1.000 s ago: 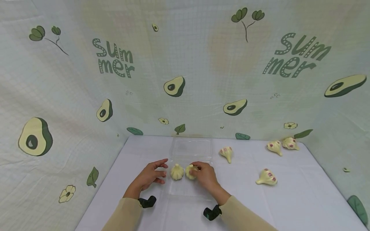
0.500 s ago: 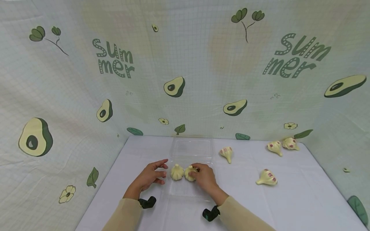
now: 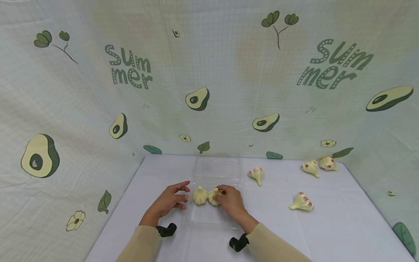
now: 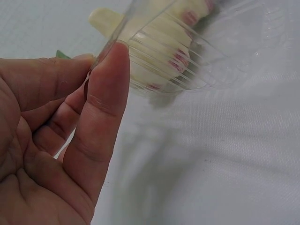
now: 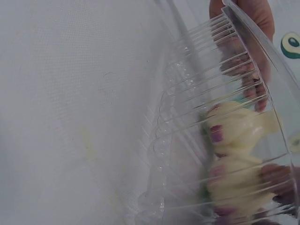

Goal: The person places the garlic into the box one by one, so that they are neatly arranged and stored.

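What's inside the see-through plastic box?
Two rounded, pale-yellow garlic bulbs with pink patches, side by side. The person's bare right hand holds one and covers part of it. Whatever is directly under the bulbs is hidden.

Left hand [image 4: 86,147] pinches edge of clear ribbed container [image 4: 220,75] between thumb and finger, pale, pink-marked garlic bulb [image 4: 157,56] showing through its wall, second bulb [image 4: 190,10] partly in view beside it, white cloth [image 4: 220,159] below.

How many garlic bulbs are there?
6: left bulb and gripped bulb in the box; middle bulb right of it; front-right bulb; back-right bulb and corner bulb beside it.
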The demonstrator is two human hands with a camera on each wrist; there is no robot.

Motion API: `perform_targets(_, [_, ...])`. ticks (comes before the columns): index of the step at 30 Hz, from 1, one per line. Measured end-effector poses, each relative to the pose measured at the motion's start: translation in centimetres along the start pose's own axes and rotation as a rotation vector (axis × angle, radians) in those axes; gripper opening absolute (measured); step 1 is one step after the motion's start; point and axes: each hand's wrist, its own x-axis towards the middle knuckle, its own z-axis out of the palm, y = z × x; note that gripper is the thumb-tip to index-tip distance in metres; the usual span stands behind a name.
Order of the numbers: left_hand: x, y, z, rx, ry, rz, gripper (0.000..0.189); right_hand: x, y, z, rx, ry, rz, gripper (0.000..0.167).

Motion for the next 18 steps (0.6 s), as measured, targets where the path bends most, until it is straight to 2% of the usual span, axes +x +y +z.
perform_targets(18, [0.25,-0.10,0.22,0.025,0.019,-0.006,0.068,-0.20,0.13,-0.33,0.038,0.017,-0.018,0.038])
